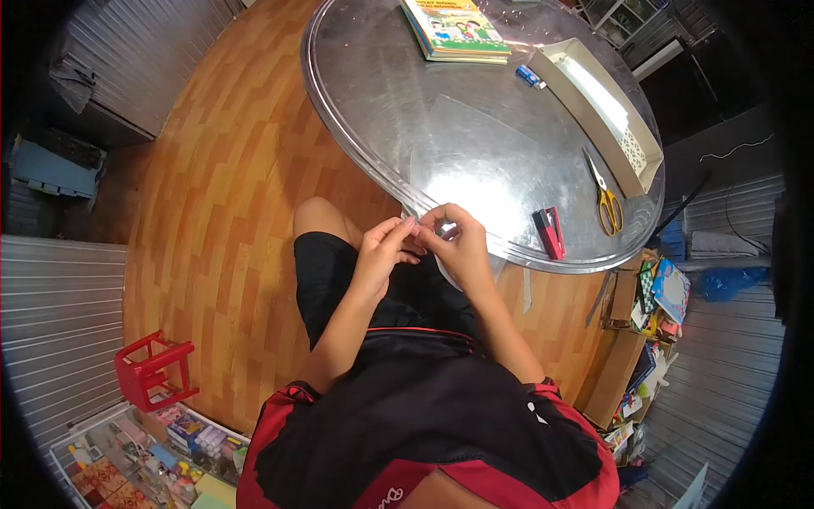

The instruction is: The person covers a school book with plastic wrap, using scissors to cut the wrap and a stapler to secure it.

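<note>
Red stool (153,371) is seen far left on the wooden floor. Left hand (383,252) and right hand (458,246) are held together at the near edge of the round metal worktop (381,102); a small pale piece (445,229), too small to identify, is pinched by both grips, apparently for fine fingertip work. Its long axis cannot be told. Further right lie a red stapler (549,232), yellow-handled scissors (604,197) and a cream tray (604,110), within reach; books (454,30) lie far.

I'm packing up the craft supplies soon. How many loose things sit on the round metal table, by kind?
Book stack: 1
White long box: 1
Yellow-handled scissors: 1
Red stapler: 1
Small blue item: 1
Total: 5
</note>
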A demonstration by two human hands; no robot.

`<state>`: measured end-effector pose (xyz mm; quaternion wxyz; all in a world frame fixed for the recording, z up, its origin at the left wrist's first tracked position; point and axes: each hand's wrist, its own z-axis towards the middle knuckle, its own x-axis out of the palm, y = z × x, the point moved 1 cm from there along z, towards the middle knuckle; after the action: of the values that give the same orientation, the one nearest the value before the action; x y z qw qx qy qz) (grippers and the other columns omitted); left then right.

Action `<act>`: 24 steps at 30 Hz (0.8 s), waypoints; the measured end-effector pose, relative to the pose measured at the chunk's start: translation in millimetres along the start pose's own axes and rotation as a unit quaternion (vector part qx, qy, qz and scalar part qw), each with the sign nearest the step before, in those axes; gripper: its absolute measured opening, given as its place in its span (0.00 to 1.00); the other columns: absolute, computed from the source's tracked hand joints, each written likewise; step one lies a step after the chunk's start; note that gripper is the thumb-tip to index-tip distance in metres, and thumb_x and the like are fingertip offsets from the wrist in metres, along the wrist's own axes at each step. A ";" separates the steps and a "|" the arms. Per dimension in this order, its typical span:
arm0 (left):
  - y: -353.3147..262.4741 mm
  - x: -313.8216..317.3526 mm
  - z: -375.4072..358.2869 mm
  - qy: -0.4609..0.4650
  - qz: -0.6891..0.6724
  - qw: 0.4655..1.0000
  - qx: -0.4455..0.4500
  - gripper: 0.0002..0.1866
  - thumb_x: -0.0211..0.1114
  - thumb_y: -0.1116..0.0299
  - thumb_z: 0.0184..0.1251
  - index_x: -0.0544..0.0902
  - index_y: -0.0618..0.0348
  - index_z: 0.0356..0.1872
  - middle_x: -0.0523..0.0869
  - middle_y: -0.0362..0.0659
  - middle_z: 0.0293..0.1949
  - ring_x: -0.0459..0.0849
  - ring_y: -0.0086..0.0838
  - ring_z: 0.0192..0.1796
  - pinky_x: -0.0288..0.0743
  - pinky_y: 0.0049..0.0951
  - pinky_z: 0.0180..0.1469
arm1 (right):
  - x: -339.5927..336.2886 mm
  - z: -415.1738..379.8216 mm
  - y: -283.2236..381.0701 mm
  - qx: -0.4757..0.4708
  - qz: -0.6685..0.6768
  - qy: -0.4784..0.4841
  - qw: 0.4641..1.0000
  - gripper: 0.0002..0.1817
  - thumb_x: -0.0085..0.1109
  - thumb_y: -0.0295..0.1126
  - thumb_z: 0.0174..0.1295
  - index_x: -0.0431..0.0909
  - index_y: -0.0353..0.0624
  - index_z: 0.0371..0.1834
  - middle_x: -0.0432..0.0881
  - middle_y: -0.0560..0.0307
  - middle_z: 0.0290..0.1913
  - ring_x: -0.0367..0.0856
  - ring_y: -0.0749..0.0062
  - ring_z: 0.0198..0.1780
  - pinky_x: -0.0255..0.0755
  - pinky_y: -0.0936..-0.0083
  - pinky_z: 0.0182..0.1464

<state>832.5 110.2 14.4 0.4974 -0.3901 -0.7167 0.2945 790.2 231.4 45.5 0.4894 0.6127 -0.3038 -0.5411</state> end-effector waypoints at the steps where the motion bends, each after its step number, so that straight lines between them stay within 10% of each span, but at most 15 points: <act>1: -1.1 0.8 -1.5 -0.005 -0.013 1.000 -0.009 0.12 0.53 0.62 0.62 0.77 0.61 0.27 0.79 0.40 0.25 0.78 0.22 0.27 0.71 0.18 0.28 | -1.0 -1.0 -0.9 0.001 -0.001 0.002 1.000 0.08 0.63 0.27 0.43 0.75 0.37 0.24 0.77 0.55 0.25 0.74 0.73 0.28 0.68 0.79 0.33; 6: 1.7 -2.9 -2.0 -0.022 -0.021 0.999 -0.013 0.12 0.53 0.64 0.61 0.77 0.61 0.25 0.80 0.41 0.24 0.78 0.21 0.27 0.71 0.18 0.28 | -3.8 -4.2 -8.3 0.085 0.177 0.004 0.980 0.06 0.59 0.28 0.49 0.75 0.35 0.26 0.75 0.63 0.24 0.70 0.84 0.30 0.65 0.85 0.31; 24: 14.2 -7.9 -8.4 -0.094 0.114 0.985 0.089 0.12 0.56 0.65 0.61 0.79 0.64 0.27 0.80 0.38 0.25 0.78 0.18 0.26 0.69 0.16 0.27 | -10.8 -5.0 -10.0 0.080 0.094 -0.083 0.989 0.09 0.56 0.30 0.54 0.77 0.34 0.31 0.78 0.59 0.25 0.71 0.84 0.25 0.64 0.86 0.27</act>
<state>845.8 111.1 1.8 0.4238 -0.3943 -0.6818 0.4472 791.0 245.8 39.8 0.4606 0.5712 -0.4424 -0.5156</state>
